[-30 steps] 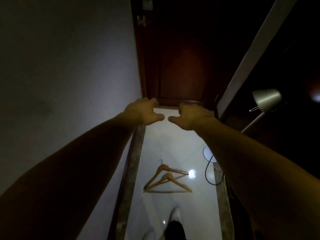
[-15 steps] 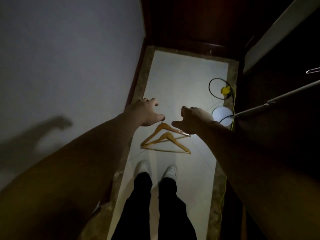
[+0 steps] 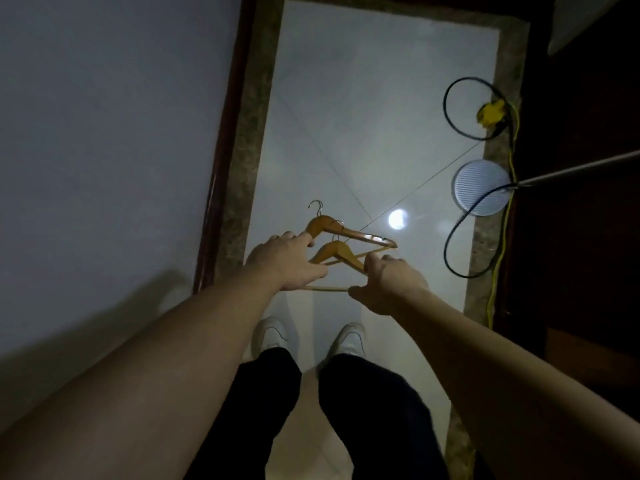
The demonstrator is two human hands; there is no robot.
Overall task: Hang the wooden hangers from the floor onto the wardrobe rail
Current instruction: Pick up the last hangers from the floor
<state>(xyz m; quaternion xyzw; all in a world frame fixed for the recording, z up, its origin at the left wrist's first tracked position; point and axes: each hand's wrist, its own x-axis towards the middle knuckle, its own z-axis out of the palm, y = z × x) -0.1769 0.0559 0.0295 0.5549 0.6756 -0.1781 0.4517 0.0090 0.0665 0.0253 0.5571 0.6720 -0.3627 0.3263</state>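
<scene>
arms: both stretched toward 12 o'clock | left hand [image 3: 287, 261]: fingers loose, wide, over wooden hangers [image 3: 346, 232] on floor [image 3: 363, 116] | right hand [image 3: 388, 285]: wide C-curl at hangers' 4 o'clock

bare arms [image 3: 207, 327], blk trousers [image 3: 270, 393], wht shoes [image 3: 273, 332]

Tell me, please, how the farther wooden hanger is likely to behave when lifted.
Probably stiff and light: the farther hanger is slim wood. It overlaps the nearer hanger, so they may snag and lift together. On the glossy floor it would likely slide if nudged.
</scene>
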